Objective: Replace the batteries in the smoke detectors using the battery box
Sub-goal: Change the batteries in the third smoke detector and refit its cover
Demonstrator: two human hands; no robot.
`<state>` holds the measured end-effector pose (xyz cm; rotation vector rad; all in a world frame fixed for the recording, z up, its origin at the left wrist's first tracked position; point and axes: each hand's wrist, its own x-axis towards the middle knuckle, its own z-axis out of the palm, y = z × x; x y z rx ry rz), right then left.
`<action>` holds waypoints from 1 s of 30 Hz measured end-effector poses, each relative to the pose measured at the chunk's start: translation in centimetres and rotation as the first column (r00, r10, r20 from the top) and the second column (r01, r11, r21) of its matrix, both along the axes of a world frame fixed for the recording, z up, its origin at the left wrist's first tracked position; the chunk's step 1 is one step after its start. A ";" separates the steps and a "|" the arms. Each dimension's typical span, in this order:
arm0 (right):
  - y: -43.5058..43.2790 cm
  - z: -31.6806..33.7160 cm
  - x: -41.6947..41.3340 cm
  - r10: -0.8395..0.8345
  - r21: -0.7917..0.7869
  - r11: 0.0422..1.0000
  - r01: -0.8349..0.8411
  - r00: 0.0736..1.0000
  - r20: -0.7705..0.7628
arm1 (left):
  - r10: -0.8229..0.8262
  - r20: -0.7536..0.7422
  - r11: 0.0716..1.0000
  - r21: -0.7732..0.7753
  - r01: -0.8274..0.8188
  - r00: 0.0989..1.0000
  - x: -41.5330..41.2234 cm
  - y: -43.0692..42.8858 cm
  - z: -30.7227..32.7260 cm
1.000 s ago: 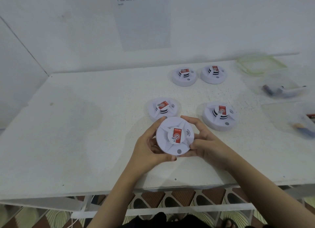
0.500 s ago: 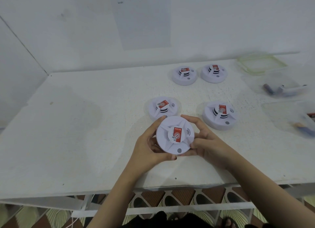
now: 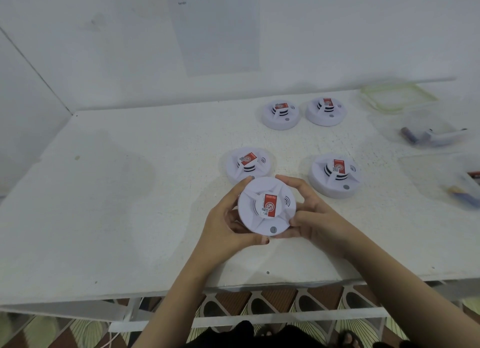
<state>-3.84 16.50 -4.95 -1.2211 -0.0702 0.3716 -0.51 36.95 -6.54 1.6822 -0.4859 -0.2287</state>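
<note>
A round white smoke detector with a red label faces up between my hands, just above the white table. My left hand grips its left rim with thumb below and fingers curled over the top edge. My right hand grips the right rim the same way. Several more detectors lie on the table: one just behind the held one, one to the right, and two at the back. A clear battery box with batteries sits at the right.
A second clear box with batteries lies at the right edge, and a green-rimmed lid sits behind the boxes. A paper sheet hangs on the wall. The table's front edge runs just below my wrists.
The held detector and both hands stay almost where they were; the view has shifted slightly.
</note>
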 end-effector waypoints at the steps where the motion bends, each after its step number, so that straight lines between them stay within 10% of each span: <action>1: 0.0 0.0 0.0 -0.001 -0.001 1.000 0.001 1.000 0.000 | -0.002 0.002 1.000 0.002 0.002 1.000 0.0 0.0 0.0; 30: 0.1 0.2 0.1 -0.014 0.004 1.000 0.014 1.000 -0.008 | 0.008 -0.007 1.000 0.015 -0.007 1.000 0.1 -0.1 0.3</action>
